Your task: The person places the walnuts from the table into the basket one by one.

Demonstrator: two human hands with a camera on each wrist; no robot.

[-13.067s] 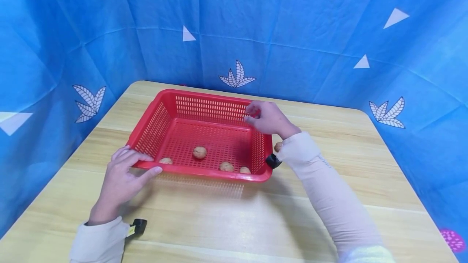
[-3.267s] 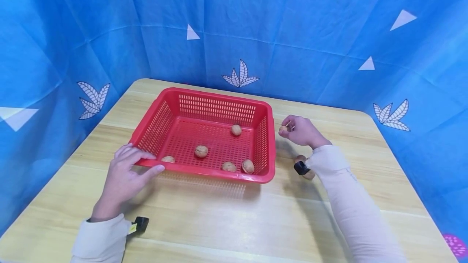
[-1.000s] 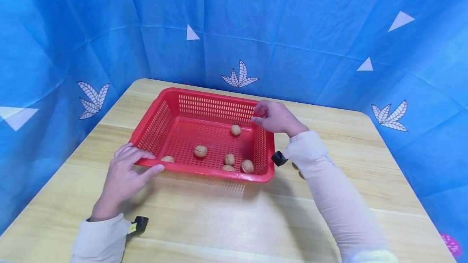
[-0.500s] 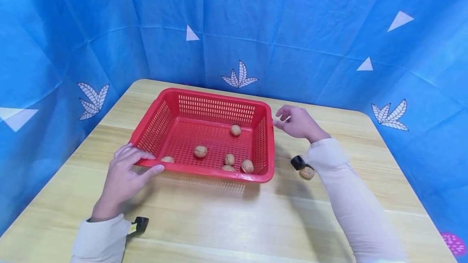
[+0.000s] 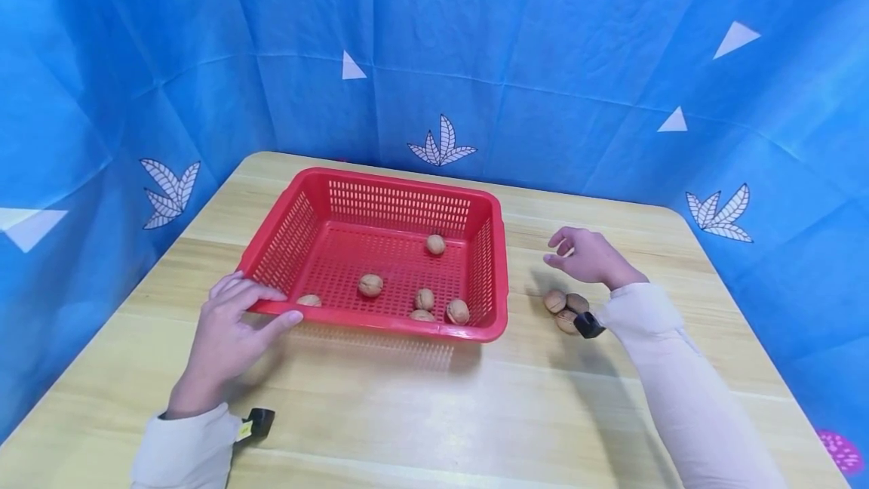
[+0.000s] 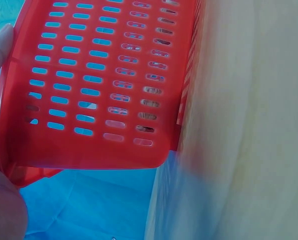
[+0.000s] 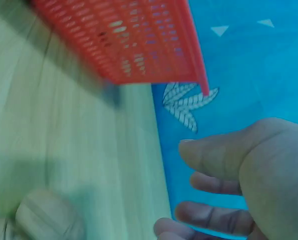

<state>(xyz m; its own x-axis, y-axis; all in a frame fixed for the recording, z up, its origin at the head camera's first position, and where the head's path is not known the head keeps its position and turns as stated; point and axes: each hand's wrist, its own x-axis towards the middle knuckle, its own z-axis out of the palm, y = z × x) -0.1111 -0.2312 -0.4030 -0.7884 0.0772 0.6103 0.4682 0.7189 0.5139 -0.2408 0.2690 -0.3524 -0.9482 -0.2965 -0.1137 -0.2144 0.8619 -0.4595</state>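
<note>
My left hand (image 5: 227, 330) grips the near left corner of a red plastic basket (image 5: 400, 327), fingers over the rim and thumb along the front edge. Several walnuts lie on the basket's floor, among them one at the back right (image 5: 435, 244) and one near the middle (image 5: 370, 285). My right hand (image 5: 591, 255) hovers over the table to the right of the basket, fingers loosely bent and holding nothing. Just below it in the head view, a cluster of three walnuts (image 5: 555, 301) sits on the wood. One walnut (image 7: 49, 217) also shows, blurred, in the right wrist view.
The basket stands on a pale wooden table (image 5: 407, 421) with rounded far corners. A blue patterned cloth (image 5: 543, 59) hangs behind and at both sides. Black wrist cameras are strapped at both cuffs, the right one (image 5: 588, 325) partly covering the walnut cluster.
The walnut pinched earlier by my right hand now lies in the basket. That hand has moved from above the basket's right end rightward to the walnut cluster. The left hand keeps its grip.
</note>
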